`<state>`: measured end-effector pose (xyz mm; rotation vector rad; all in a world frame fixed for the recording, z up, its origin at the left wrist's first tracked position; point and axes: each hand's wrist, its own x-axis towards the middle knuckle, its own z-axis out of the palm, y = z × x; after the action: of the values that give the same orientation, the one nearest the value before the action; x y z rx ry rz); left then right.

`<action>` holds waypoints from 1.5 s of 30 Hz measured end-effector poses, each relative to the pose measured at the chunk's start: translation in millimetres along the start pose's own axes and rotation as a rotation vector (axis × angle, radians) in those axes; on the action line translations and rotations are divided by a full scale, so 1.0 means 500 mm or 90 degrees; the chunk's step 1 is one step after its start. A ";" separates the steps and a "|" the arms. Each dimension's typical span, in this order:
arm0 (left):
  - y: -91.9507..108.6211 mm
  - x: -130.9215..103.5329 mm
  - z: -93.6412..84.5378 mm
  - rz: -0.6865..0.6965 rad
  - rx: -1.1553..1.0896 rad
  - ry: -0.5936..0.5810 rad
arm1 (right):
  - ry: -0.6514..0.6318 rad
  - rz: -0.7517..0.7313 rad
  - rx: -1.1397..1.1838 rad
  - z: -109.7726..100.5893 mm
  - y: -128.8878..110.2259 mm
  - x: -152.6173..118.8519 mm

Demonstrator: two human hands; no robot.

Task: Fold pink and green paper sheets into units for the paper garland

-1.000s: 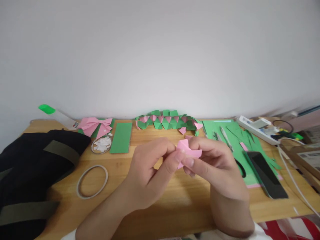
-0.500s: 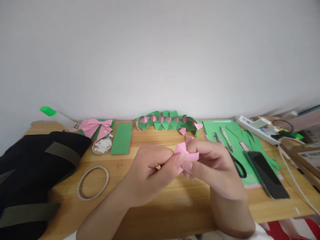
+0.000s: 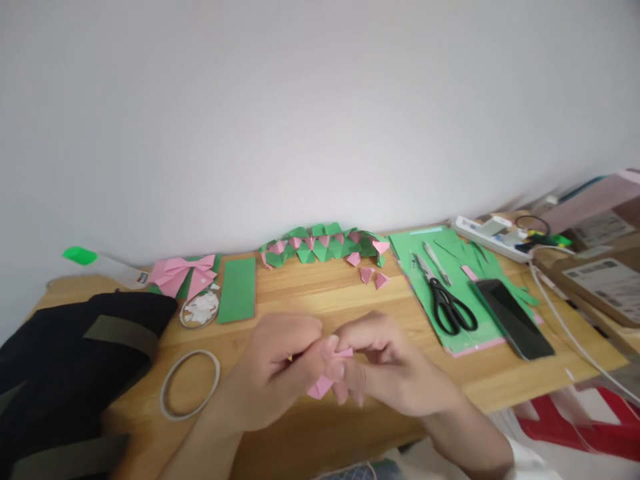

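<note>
Both hands meet over the front of the wooden table, pinching one small folded pink paper piece (image 3: 321, 387). My left hand (image 3: 280, 373) has its thumb pressed on the piece from the left. From the right, my right hand (image 3: 385, 370) grips it between thumb and fingers. Most of the paper is hidden by the fingertips; a strip shows above the right thumb and a corner below. Beyond the hands lie small folded pink pieces (image 3: 367, 275), near a green and pink folded-paper chain (image 3: 320, 248) along the wall.
Black-handled scissors (image 3: 445, 303) and a phone (image 3: 513, 320) lie on green paper sheets (image 3: 415, 260) at right. A tape roll (image 3: 164, 393), green paper stack (image 3: 237, 290), pink paper strips (image 3: 175, 277) and dark cloth (image 3: 75, 360) are at left. A power strip (image 3: 493, 239) sits back right.
The view has shifted and tilted. Both hands with the pink paper now sit lower and further left in view, uncovering the scissors and the loose pink pieces.
</note>
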<state>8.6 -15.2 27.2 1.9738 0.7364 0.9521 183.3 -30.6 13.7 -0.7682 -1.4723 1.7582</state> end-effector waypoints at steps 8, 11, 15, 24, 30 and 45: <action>-0.098 -0.104 0.076 -0.449 -0.146 -0.082 | 0.053 0.191 0.065 0.018 0.164 -0.069; -0.112 -0.117 0.091 -0.500 -0.189 -0.094 | 0.108 0.201 0.050 0.011 0.196 -0.077; -0.125 -0.116 0.108 -0.529 -0.200 -0.054 | 0.197 0.201 0.001 -0.011 0.202 -0.070; -0.130 -0.129 0.119 -0.526 -0.141 -0.061 | 0.153 0.226 -0.100 -0.029 0.187 -0.080; -0.114 -0.178 0.053 -0.521 0.136 -0.005 | 0.276 0.297 -0.169 -0.099 0.192 -0.020; -0.117 -0.375 -0.029 -0.513 0.635 0.075 | 0.232 0.384 -0.396 -0.034 0.213 -0.008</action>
<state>-114.7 -122.2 -83.4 2.0345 2.1596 0.1714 183.9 -35.1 -94.2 -1.9060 -1.6369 1.4138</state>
